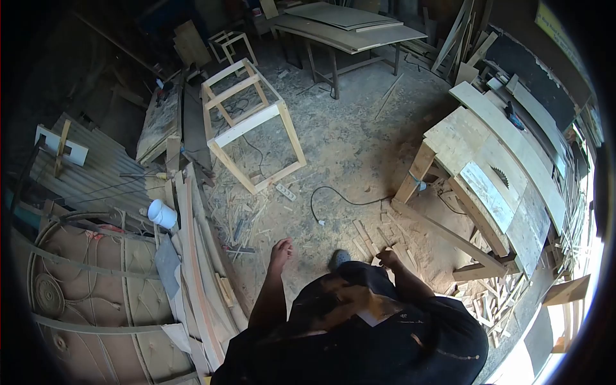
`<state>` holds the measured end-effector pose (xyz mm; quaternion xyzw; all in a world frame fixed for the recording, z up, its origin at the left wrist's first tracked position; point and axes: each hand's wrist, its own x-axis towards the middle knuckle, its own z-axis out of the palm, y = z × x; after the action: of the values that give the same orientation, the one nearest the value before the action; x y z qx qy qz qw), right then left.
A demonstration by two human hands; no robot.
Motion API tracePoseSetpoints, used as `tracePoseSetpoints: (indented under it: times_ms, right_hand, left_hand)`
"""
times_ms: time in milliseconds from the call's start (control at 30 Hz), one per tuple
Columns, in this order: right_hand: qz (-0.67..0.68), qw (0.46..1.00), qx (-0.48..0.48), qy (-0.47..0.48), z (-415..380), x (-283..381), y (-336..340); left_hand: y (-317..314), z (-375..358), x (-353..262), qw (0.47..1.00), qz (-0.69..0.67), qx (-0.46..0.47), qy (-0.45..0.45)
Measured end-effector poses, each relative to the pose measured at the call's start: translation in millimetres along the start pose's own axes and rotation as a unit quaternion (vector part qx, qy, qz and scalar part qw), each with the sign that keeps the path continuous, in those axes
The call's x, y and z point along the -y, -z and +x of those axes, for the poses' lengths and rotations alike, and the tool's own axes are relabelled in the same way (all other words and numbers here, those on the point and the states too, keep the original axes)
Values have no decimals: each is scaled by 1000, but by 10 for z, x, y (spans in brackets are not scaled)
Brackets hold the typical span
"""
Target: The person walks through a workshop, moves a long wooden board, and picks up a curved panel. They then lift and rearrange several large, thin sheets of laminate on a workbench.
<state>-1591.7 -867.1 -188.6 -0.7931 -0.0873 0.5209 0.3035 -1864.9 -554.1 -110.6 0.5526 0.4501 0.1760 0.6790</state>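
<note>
My left hand hangs above the dusty floor with its fingers loosely bent and somewhat apart; nothing shows in it. In front of my dark shirt is my right hand, its fingers drawn together; whatever they may hold is too small to make out. Thin wood strips lie on the floor just beyond that hand. Between the two hands a grey shoe shows below the shirt. A white plug on a black cable lies a little ahead.
To the right stands a wooden saw table with a circular blade sticking up. A box-like wooden frame and a power strip are ahead. On the left are long boards, a white bucket and a tufted panel.
</note>
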Motion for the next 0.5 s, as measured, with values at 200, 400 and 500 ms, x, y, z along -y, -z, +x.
tracePoseSetpoints:
  times_ms: [200, 400, 500]
  right_hand:
    - [-40, 983, -65, 166, 1150, 305, 682]
    - [134, 978, -99, 123, 994, 1962, 1086]
    - [210, 970, -113, 56, 1405, 2093, 1064]
  left_hand:
    - [34, 1118, 82, 987, 73, -21, 144]
    - [27, 2001, 117, 967, 43, -13, 252]
    - [26, 2627, -50, 947, 92, 14, 307]
